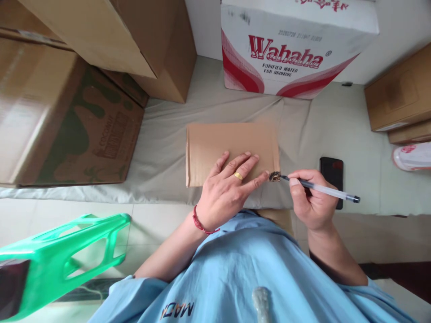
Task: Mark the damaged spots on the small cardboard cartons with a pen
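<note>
A flat piece of brown cardboard (pixel 215 141) lies on the grey cloth in front of me. My left hand (pixel 229 190) rests flat on it with the fingers spread, a gold ring on one finger. At the cardboard's lower right corner is a dark scribbled patch (pixel 275 176), beside my left index fingertip. My right hand (pixel 313 197) is closed around a pen (pixel 325 189) with a clear barrel and dark ends. The pen's tip points left and is at the right edge of the scribbled patch; whether it touches the cardboard I cannot tell.
A black phone (pixel 332 168) lies just behind my right hand. A white and red Wahaha water carton (pixel 286 49) stands at the back. Brown boxes (pixel 60 116) fill the left, with more boxes (pixel 400 89) at right. A green plastic stool (pixel 63 251) is at lower left.
</note>
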`<act>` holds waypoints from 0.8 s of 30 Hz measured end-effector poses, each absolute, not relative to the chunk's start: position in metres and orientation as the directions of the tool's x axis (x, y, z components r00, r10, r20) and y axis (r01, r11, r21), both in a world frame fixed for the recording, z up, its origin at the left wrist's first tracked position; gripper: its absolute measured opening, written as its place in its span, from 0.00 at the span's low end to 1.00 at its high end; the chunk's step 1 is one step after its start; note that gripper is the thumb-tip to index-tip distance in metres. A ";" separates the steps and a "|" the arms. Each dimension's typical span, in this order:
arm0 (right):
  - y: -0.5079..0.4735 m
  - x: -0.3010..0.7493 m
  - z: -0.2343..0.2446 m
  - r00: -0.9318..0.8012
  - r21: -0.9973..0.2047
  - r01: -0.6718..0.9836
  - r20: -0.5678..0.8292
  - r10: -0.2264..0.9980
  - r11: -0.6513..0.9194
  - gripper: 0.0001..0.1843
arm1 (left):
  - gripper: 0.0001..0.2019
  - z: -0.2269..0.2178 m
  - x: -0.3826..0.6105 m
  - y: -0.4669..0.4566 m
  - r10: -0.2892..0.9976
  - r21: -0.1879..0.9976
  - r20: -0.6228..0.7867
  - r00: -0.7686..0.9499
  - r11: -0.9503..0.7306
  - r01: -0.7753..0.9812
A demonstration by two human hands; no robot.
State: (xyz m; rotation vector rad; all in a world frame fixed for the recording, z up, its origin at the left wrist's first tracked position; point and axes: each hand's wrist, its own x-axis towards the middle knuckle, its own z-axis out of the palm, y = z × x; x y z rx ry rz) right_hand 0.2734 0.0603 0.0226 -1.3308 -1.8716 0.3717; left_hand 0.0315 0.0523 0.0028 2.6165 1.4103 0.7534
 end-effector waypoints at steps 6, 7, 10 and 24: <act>0.060 0.273 0.021 -0.147 -0.625 0.666 0.426 0.893 0.408 0.06 | 0.22 0.003 0.032 0.052 0.795 0.282 0.399 0.457 -0.580 0.764; 0.060 0.273 0.021 -0.139 -0.635 0.660 0.421 0.896 0.401 0.06 | 0.23 0.003 0.032 0.052 0.796 0.283 0.398 0.456 -0.580 0.764; 0.059 0.273 0.020 -0.105 -0.652 0.655 0.423 0.900 0.383 0.05 | 0.23 0.003 0.032 0.052 0.798 0.282 0.394 0.457 -0.578 0.766; 0.053 0.274 0.016 -0.150 -0.751 0.557 0.330 0.932 0.355 0.04 | 0.21 0.003 0.033 0.052 0.799 0.281 0.402 0.447 -0.572 0.770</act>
